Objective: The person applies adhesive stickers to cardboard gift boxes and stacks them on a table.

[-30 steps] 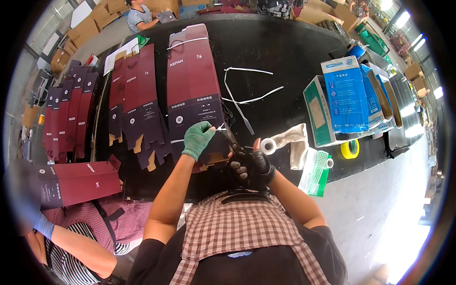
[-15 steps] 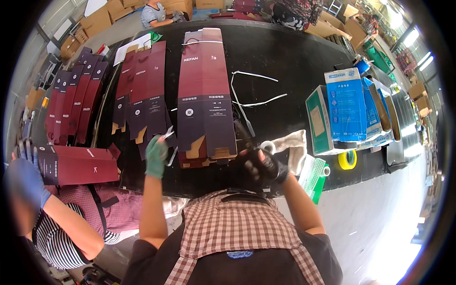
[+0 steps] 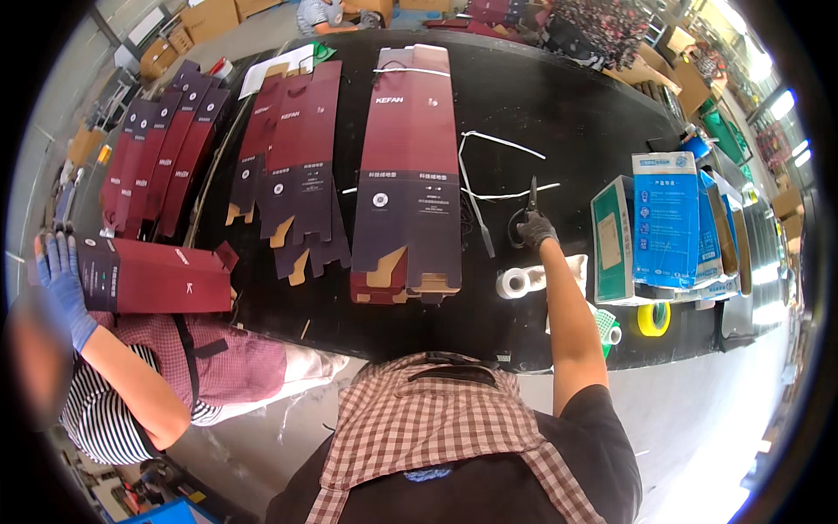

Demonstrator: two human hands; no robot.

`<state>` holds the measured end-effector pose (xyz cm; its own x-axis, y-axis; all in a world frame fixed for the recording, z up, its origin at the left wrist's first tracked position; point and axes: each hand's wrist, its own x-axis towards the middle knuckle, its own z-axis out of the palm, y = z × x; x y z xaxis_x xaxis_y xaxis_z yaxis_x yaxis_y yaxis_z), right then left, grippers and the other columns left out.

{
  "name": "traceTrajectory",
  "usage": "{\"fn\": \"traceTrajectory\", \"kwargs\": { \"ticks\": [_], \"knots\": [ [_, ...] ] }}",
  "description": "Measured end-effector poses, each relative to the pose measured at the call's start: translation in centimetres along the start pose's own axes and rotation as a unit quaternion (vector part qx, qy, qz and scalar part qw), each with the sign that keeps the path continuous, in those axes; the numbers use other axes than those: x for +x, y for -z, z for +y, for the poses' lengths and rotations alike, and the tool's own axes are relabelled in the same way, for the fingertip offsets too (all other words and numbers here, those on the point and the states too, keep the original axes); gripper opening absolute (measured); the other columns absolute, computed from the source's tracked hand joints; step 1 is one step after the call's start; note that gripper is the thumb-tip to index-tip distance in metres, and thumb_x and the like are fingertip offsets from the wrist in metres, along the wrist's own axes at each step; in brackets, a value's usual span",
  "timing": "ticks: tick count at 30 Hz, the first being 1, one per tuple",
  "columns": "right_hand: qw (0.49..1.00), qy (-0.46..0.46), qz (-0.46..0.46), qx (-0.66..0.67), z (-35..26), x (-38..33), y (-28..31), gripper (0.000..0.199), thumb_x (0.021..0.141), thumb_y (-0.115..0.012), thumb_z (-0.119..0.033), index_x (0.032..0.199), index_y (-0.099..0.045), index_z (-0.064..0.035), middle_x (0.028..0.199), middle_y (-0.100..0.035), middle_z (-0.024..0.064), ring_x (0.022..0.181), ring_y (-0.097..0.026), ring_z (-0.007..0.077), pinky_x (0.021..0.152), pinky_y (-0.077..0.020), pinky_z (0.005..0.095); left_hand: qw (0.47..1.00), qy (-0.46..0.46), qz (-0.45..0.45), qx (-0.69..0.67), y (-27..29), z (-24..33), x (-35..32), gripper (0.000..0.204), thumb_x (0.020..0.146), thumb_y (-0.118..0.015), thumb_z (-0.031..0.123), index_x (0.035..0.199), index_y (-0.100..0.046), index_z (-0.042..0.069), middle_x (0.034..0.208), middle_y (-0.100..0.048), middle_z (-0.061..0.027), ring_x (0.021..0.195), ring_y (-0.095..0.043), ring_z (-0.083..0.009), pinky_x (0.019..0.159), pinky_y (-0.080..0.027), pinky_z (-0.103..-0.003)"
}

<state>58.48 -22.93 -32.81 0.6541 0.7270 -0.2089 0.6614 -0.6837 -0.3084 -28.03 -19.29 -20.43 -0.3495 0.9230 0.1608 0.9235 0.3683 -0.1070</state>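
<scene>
My right hand, in a black glove, reaches out over the black table and closes on the handles of black scissors, whose blades point away from me. My left hand is out of view. A stack of flat maroon cartons lies left of the scissors, with brown flaps at its near end. Loose white straps lie between the stack and the scissors.
A white tape roll and a white cloth sit near my forearm. Blue and green boxes and a yellow tape roll stand to the right. More maroon cartons lie at left. A co-worker's blue-gloved hand holds a folded maroon box.
My right hand has moved from the table's near edge out to the scissors. My green-gloved left hand has dropped out of view. The carton stack now lies flat.
</scene>
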Motion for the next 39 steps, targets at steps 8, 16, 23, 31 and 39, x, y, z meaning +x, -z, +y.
{"fn": "traceTrajectory", "kwargs": {
  "ticks": [8,16,23,31,39],
  "knots": [
    [0.92,0.193,-0.019,0.341,-9.8,-11.0,0.4,0.043,0.083,-0.069,-0.027,0.112,-0.055,0.0002,0.092,-0.065,0.0143,0.086,-0.064,0.0275,0.079,-0.0498,0.0351,0.883,-0.289,-0.366,-0.055,-4.5,26.1,-18.1,0.047,0.093,-0.043,0.045,0.081,-0.068,0.006,0.088,-0.066,-0.0191,0.082,-0.063,-0.0363,0.076,-0.048,-0.048],
    [0.92,0.261,0.042,0.289,-11.2,-14.2,-2.8,0.07,0.081,-0.07,-0.028,0.137,-0.038,-0.0013,0.113,-0.054,0.0205,0.104,-0.056,0.0324,0.091,-0.0454,0.0363,0.712,-0.154,-0.329,-0.601,0.0,45.7,-7.1,0.066,0.088,-0.065,0.035,0.139,-0.04,0.002,0.135,-0.05,-0.015,0.124,-0.048,-0.0223,0.103,-0.036,-0.03],
    [0.666,0.006,-0.249,0.703,-12.2,-13.3,-5.5,0.079,0.087,-0.063,-0.045,0.141,-0.026,0.0001,0.129,-0.047,0.02,0.116,-0.051,0.0252,0.097,-0.0427,0.0359,0.555,-0.05,-0.499,-0.664,0.6,48.0,-7.9,0.079,0.085,-0.07,0.03,0.148,-0.024,0.017,0.124,-0.054,-0.0098,0.104,-0.059,-0.0191,0.086,-0.05,-0.03],
    [0.675,0.026,-0.192,0.712,-10.5,-18.4,-9.1,0.071,0.092,-0.057,-0.039,0.138,-0.024,0.0039,0.129,-0.047,0.0185,0.122,-0.045,0.0281,0.102,-0.0363,0.0323,0.476,-0.091,-0.566,-0.667,-0.2,44.2,-10.9,0.062,0.092,-0.058,0.024,0.144,-0.027,0.011,0.13,-0.05,-0.0114,0.116,-0.054,-0.0237,0.096,-0.047,-0.037],
    [0.789,-0.072,0.029,0.61,1.0,-30.2,0.7,0.027,0.094,-0.058,-0.026,0.104,-0.065,-0.0025,0.094,-0.066,0.0047,0.087,-0.06,0.0149,0.081,-0.0475,0.0304,0.549,-0.066,-0.553,-0.623,0.7,38.7,-13.1,0.07,0.09,-0.064,0.018,0.147,-0.024,0.012,0.135,-0.045,-0.0097,0.117,-0.05,-0.0207,0.097,-0.044,-0.033]
  ]
}}
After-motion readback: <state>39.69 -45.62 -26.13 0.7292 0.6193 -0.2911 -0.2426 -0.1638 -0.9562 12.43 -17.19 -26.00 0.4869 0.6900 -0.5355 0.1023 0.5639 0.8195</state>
